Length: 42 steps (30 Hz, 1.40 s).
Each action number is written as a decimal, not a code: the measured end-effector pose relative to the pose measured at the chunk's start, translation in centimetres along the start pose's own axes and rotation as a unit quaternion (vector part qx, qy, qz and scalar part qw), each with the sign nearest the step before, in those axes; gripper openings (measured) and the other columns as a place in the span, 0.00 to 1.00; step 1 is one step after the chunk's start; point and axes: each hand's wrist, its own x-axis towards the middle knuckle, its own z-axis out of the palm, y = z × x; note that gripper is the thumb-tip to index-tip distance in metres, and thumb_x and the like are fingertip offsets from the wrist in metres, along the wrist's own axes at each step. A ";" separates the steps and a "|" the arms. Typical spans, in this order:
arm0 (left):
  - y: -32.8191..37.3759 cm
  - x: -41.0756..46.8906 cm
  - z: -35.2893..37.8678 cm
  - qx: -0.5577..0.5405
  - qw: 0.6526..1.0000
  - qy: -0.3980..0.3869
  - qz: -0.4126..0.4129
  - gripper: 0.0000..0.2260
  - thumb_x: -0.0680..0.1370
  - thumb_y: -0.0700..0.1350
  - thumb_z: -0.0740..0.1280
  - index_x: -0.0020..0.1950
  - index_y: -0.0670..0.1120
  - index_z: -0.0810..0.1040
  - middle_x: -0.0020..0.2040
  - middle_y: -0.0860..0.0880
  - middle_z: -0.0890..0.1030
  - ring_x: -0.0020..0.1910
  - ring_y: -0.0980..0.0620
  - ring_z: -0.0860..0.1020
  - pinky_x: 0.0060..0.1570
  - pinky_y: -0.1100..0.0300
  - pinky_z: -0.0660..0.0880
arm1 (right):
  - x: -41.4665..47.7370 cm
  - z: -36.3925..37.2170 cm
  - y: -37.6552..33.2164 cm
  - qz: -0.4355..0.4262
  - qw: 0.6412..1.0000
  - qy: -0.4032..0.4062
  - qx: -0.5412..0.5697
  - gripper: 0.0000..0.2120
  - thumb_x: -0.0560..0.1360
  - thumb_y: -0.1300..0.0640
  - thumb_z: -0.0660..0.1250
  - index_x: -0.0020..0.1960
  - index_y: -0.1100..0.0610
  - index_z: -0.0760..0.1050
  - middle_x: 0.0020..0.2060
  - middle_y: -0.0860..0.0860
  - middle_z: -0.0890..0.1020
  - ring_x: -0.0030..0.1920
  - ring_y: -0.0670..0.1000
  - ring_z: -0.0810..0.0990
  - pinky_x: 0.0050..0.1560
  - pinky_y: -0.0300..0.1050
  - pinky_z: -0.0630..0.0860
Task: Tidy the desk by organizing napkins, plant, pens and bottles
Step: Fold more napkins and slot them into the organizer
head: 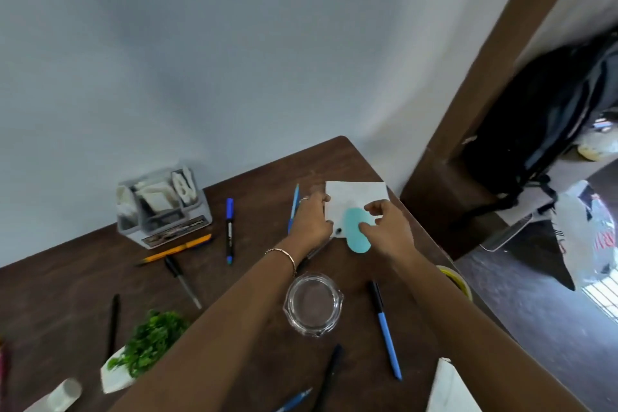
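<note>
Napkin (354,194) sits at the far right corner of the worktop (67,294), long side running left–right. Left hand (309,217) pinches its left edge, fingers curled. Right hand (384,227) pinches the near right edge, thumb and fingertips closed on the paper. Teal oval thing (356,234) lies partly over the napkin's near edge, just under my right hand; whether it touches, cannot tell. Grey organiser (164,207) stands well left, by the far edge — left hand is nearer for carrying the napkin there, I judge.
</note>
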 end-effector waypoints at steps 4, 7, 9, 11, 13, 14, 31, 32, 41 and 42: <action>0.6 1.8 1.3 0.052 0.998 0.013 -0.024 0.27 0.71 0.35 0.72 0.67 0.45 0.68 0.67 0.42 0.69 0.66 0.44 0.70 0.63 0.59 0.69 | 1.2 0.7 1.1 -0.030 0.990 -0.082 -0.109 0.29 0.69 0.50 0.73 0.66 0.53 0.66 0.62 0.53 0.73 0.61 0.54 0.73 0.57 0.47 0.73; 1.2 3.0 2.0 0.094 0.994 0.012 -0.048 0.31 0.71 0.40 0.74 0.70 0.43 0.65 0.69 0.39 0.65 0.67 0.41 0.69 0.64 0.56 0.69 | 1.6 1.2 1.3 -0.055 0.983 -0.105 -0.139 0.32 0.69 0.50 0.72 0.69 0.52 0.63 0.64 0.54 0.71 0.63 0.56 0.71 0.58 0.53 0.74; 1.3 3.8 2.4 0.114 0.991 0.022 -0.061 0.32 0.70 0.44 0.75 0.70 0.42 0.64 0.68 0.37 0.66 0.65 0.40 0.71 0.63 0.53 0.71 | 1.6 1.3 1.3 -0.076 0.980 -0.099 -0.155 0.33 0.71 0.51 0.71 0.71 0.52 0.61 0.65 0.54 0.70 0.64 0.57 0.71 0.56 0.54 0.74; 1.5 4.4 2.7 0.110 0.990 0.030 -0.083 0.31 0.71 0.47 0.75 0.69 0.43 0.64 0.68 0.38 0.65 0.63 0.40 0.73 0.60 0.53 0.73 | 1.8 1.5 1.4 -0.092 0.979 -0.082 -0.164 0.33 0.71 0.52 0.71 0.72 0.51 0.60 0.65 0.54 0.70 0.63 0.57 0.72 0.54 0.53 0.74; 1.6 4.8 2.8 0.093 0.989 0.024 -0.110 0.32 0.71 0.48 0.75 0.69 0.44 0.64 0.69 0.38 0.65 0.63 0.41 0.73 0.60 0.52 0.73 | 1.9 1.8 1.7 -0.094 0.978 -0.073 -0.171 0.36 0.71 0.50 0.72 0.73 0.50 0.58 0.64 0.54 0.70 0.63 0.56 0.73 0.54 0.53 0.75; 1.6 4.9 2.7 0.084 0.990 0.021 -0.112 0.32 0.71 0.47 0.75 0.69 0.44 0.63 0.68 0.39 0.66 0.63 0.41 0.73 0.60 0.52 0.73 | 1.9 1.9 1.8 -0.090 0.978 -0.073 -0.171 0.37 0.71 0.50 0.72 0.74 0.50 0.56 0.64 0.54 0.70 0.62 0.56 0.74 0.54 0.53 0.76; 2.0 4.0 0.0 -0.158 0.966 -0.044 -0.201 0.16 0.71 0.40 0.73 0.57 0.39 0.77 0.56 0.42 0.81 0.53 0.45 0.80 0.54 0.51 0.79 | 2.0 1.7 3.0 -0.022 0.990 -0.116 -0.080 0.30 0.75 0.51 0.68 0.71 0.57 0.58 0.62 0.58 0.76 0.57 0.57 0.78 0.55 0.49 0.77; 1.9 3.9 -0.3 -0.167 0.965 -0.041 -0.197 0.15 0.71 0.40 0.73 0.56 0.39 0.78 0.56 0.43 0.81 0.53 0.45 0.80 0.56 0.49 0.79 | 1.9 1.6 3.0 -0.021 0.989 -0.120 -0.080 0.29 0.75 0.51 0.68 0.71 0.57 0.59 0.62 0.58 0.76 0.58 0.56 0.78 0.55 0.48 0.76; 2.6 2.4 -3.9 -0.280 0.944 -0.007 -0.171 0.12 0.73 0.36 0.70 0.55 0.41 0.78 0.56 0.43 0.81 0.54 0.46 0.80 0.58 0.50 0.77 | 1.2 0.9 1.6 -0.028 0.992 -0.074 -0.100 0.26 0.73 0.50 0.71 0.66 0.56 0.67 0.60 0.55 0.75 0.57 0.54 0.76 0.57 0.51 0.78; 2.7 1.9 -4.2 -0.298 0.939 -0.007 -0.175 0.11 0.72 0.36 0.69 0.54 0.41 0.78 0.56 0.42 0.81 0.54 0.45 0.80 0.59 0.49 0.77 | 0.9 0.9 0.9 -0.033 0.994 -0.059 -0.087 0.26 0.73 0.51 0.70 0.67 0.56 0.66 0.61 0.55 0.75 0.58 0.54 0.75 0.57 0.51 0.77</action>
